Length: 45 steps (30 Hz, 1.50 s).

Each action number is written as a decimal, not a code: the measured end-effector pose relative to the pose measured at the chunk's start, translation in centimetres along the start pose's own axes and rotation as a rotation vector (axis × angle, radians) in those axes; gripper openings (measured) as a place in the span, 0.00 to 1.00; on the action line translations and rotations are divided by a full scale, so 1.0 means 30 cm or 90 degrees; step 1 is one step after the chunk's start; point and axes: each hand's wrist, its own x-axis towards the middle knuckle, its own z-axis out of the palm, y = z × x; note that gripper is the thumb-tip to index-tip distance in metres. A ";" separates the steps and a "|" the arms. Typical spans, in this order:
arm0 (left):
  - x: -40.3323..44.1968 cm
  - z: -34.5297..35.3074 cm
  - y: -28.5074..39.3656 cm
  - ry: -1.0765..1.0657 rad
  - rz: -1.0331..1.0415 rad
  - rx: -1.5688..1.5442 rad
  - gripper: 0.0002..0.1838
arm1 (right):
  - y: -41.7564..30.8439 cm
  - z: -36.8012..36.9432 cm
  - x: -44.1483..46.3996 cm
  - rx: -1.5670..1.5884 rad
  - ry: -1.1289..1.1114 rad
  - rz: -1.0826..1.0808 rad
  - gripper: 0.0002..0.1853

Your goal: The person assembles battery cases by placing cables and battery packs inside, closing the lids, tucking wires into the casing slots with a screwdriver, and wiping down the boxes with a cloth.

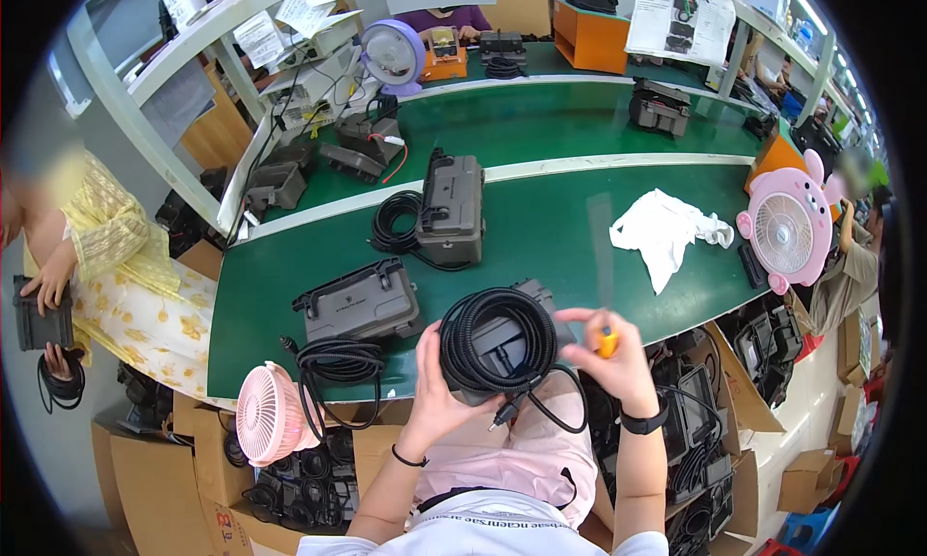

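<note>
My left hand (439, 387) is wrapped round the left side of a coiled black cable (452, 348), which lies over a dark grey box (537, 293) at the table's front edge. In my right hand (613, 358) is an orange-handled tool (607, 342), held just right of the coil, its thumb and forefinger stretched toward the box. A plug end (500, 417) hangs below the coil. Left of it, a closed grey case (362, 303) lies on the green table (560, 218) above a second cable coil (338, 360). Another grey case (452, 204) stands farther back beside its own coil.
A white cloth (660, 230) and a pink rabbit fan (784, 230) are on the right. A pink fan (272, 413) stands front left. Cartons (159, 479) with cables and cases are below the table. A co-worker (106, 237) at left holds a box.
</note>
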 end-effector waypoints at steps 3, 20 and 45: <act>0.021 -0.027 0.031 -0.013 0.012 0.043 0.60 | 0.070 -0.061 -0.019 0.177 0.190 0.090 0.17; -0.038 -0.613 0.191 0.217 -0.052 -0.049 0.74 | 0.499 -0.042 0.071 0.141 0.216 0.137 0.13; 0.244 -1.100 -0.810 0.393 -0.281 0.428 0.70 | 0.508 -0.020 0.050 0.221 0.314 0.144 0.12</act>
